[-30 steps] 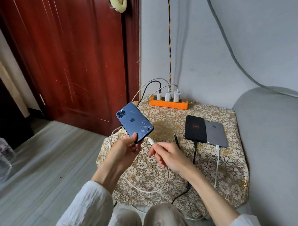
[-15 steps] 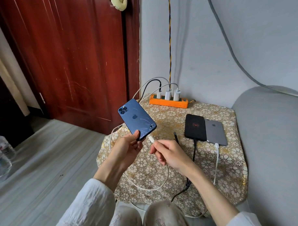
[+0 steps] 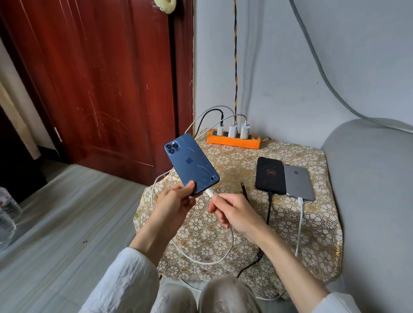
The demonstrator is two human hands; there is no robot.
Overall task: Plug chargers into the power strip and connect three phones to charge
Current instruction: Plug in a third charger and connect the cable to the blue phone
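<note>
The person's left hand [image 3: 175, 205] holds a dark blue phone with a cracked glass back [image 3: 191, 164] up in the air, over the left edge of the small counter with the gold flower-pattern cloth [image 3: 315, 230]. The thumb presses on the phone's back near its bottom end, and the back faces up with the camera end pointing away. The right hand [image 3: 234, 210] is just beside it, with its fingers pinched around the white plug end of a long white cable [image 3: 209, 193]. The tip of the plug is touching the bottom edge of the blue phone, but I cannot tell if it is pushed all the way in. The rest of that white cable hangs down in a loop below the hands, near the front edge of the counter. At the back edge, against the wall, lies an orange power strip [image 3: 234, 142] with three small white chargers [image 3: 232, 129] standing in it side by side. Near the right side of the counter lie two more phones, touching each other: a black phone with a red mark on it [image 3: 270, 175] and a flat grey phone [image 3: 297, 181]. A black cable [image 3: 269, 210] goes into the black phone, and a white cable [image 3: 300, 218] goes into the grey one. A thin black pen-like stick [image 3: 244, 191] lies on the cloth between the right hand and the black phone.
</note>
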